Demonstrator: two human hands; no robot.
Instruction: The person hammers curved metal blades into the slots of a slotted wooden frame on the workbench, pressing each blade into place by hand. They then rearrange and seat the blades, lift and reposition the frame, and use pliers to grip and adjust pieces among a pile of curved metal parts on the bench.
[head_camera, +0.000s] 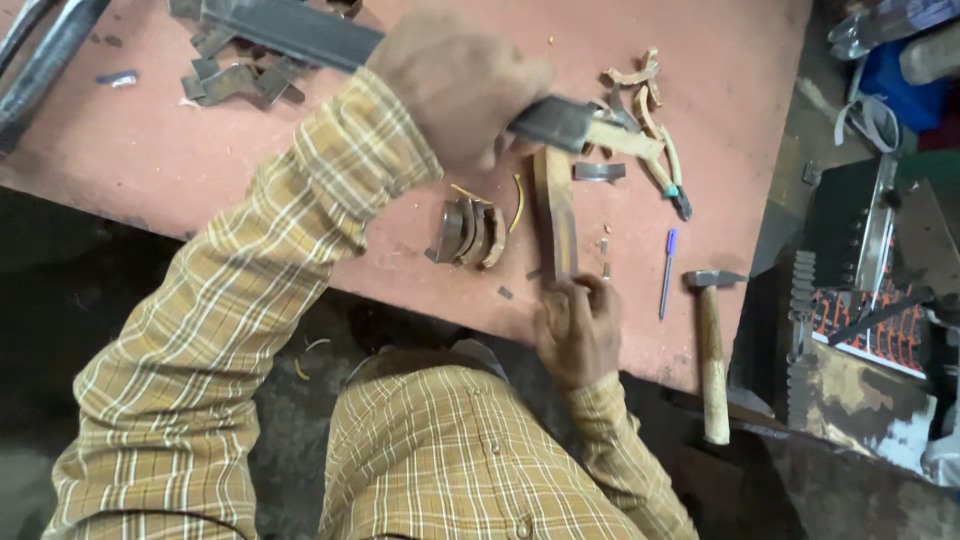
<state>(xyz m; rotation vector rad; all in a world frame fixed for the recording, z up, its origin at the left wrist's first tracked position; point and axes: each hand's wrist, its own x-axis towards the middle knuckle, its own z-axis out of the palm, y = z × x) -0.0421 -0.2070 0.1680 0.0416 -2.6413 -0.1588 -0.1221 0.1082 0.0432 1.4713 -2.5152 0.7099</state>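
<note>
- Hands of one person are seen from above, both in yellow plaid sleeves, over a reddish desk (150, 160).
- One left hand (455, 85) is clenched around the handle of a heavy dark blade (555, 122) at the upper centre of the frame; the blade's end lies just above the top of a wooden strip (556, 215).
- One right hand (577, 325) grasps the lower end of that wooden strip at the centre of the frame; the strip is held roughly upright on the desk, and its dark face is turned toward the camera.
- One stack of curved wood pieces (468, 233) lies just left of the strip; about four pieces can be counted in it.
- One more scatter of curved wood offcuts (645, 100) lies at the upper right of the desk, beside the blade's tip; their exact number cannot be told.
- One pen (668, 272) lies right of the strip, and one hammer (710, 350) with a wooden handle lies just right of the pen, near the desk's right edge.
- One long dark metal bar (290, 28) and a heap of small grey metal pieces (235, 75) lie at the upper left of the frame.
</note>
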